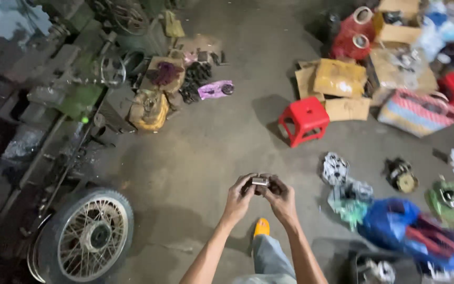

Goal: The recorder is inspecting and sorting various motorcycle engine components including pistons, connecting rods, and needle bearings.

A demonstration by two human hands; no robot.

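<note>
Both hands meet in front of the person over the stained grey concrete floor (200,152). The left hand (239,196) and the right hand (281,199) together hold a small, blocky, pale metal part (260,181), fingers curled shut around its two ends. The part's bright, smooth top face looks up at the camera, and its long axis seems to run left to right between the hands, though it is too small to be sure. A spoked metal wheel with a black rubber tyre (88,236) stands at lower left. A glossy red plastic stool (304,119) stands farther off, beside flattened brown cardboard (340,79).
</note>
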